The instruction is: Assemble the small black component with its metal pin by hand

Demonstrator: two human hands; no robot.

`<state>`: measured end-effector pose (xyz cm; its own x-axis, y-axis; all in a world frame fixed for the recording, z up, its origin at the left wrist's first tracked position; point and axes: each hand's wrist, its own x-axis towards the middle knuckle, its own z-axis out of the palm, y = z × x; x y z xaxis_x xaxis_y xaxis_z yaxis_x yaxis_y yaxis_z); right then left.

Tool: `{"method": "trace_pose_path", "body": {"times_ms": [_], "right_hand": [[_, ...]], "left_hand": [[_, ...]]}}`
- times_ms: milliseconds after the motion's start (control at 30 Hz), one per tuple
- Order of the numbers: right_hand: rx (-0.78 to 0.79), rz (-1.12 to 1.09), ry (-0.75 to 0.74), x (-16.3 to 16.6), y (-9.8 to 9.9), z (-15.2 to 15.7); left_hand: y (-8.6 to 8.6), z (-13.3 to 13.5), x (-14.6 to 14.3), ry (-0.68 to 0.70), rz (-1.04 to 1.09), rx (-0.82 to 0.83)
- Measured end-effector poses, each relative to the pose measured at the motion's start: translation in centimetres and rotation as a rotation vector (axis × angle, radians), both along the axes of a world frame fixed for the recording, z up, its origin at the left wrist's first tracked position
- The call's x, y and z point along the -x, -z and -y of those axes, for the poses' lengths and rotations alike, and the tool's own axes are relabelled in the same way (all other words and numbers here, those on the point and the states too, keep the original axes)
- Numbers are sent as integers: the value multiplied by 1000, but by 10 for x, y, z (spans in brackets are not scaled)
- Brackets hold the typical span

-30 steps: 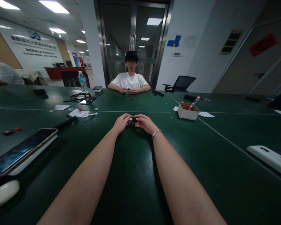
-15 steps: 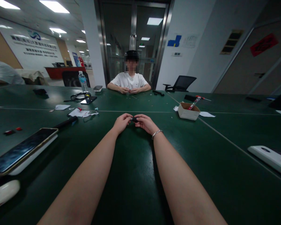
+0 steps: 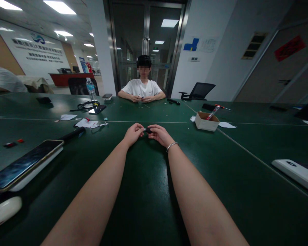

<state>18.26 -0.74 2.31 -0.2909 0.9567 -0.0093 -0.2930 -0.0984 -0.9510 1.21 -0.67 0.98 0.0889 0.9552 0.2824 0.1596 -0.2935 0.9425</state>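
Observation:
Both my arms reach out over the green table [image 3: 143, 191]. Between my hands, just above or on the tabletop, is a small black piece with a light, metal-looking end [image 3: 148, 130], too small to name. My left hand [image 3: 133, 134] pinches it at the light end on its left. The fingers of my right hand [image 3: 160, 134] are closed round the black part, hiding some of it. A silver bangle [image 3: 172, 147] circles my right wrist.
At right stand a small open box [image 3: 206, 122] and a white power strip [image 3: 297, 174]. On the left lie a phone [image 3: 28, 164], a white mouse [image 3: 5, 212], paper scraps [image 3: 88, 123] and a coiled cable [image 3: 85, 106] near a water bottle [image 3: 90, 89]. A person [image 3: 143, 88] sits opposite.
My hands have barely shifted; both keep hold of the small black piece, which shows at almost the same spot. Everything else lies as before.

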Motion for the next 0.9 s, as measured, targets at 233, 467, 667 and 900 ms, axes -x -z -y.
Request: {"method": "trace_pose_path", "body": {"times_ms": [233,467,667,900], "right_hand": [[4,12,-4,1,-1,1],[-9,22,-23,1,-1,1],[2,10,-5,1,-1,0],[10,-1,-4,0,-2,1]], "left_hand": [[1,1,4,-97,-241,-32],[-6,7,4,-200,-399,-17],[0,3,3,-127,-220,1],[5,-3,3,-117,-115,-59]]}}
